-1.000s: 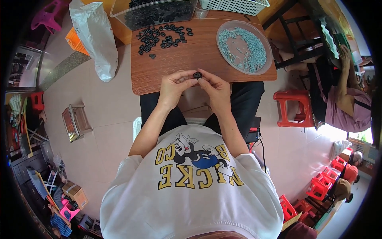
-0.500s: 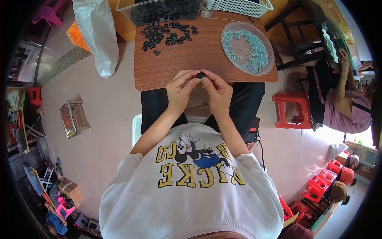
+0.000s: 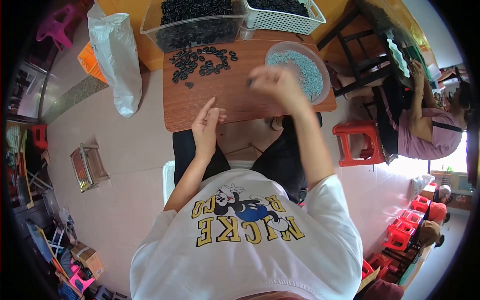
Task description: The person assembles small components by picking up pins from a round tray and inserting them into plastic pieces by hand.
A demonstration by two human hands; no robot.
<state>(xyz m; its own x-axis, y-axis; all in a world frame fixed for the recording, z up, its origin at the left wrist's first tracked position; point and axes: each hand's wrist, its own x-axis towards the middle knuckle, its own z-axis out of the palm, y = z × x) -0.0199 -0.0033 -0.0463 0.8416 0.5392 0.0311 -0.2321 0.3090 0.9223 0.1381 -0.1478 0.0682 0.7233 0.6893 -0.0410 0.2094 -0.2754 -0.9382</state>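
My right hand [image 3: 280, 86] is lifted over the wooden table, smeared by motion, beside the round clear tray [image 3: 326, 82] of pale blue-green screw-like pieces. Its fingertips pinch a small round black part [image 3: 250, 82]. At the table's front edge is my left hand [image 3: 205, 131]. Its fingers are apart and nothing shows in them. Farther off on the left of the tabletop lies a loose pile of black oval ring-like parts [image 3: 206, 65].
Behind the pile stands a clear bin [image 3: 200, 25] of black parts, with a white perforated basket [image 3: 285, 22] to its right. A small clear cup [image 3: 247, 33] sits between them. A red stool [image 3: 357, 137] and a seated person [image 3: 425, 125] are at the right.
My hands have parted. My right hand has moved up and right with the black part, while my left has dropped a little to the left and opened. The view has shifted.
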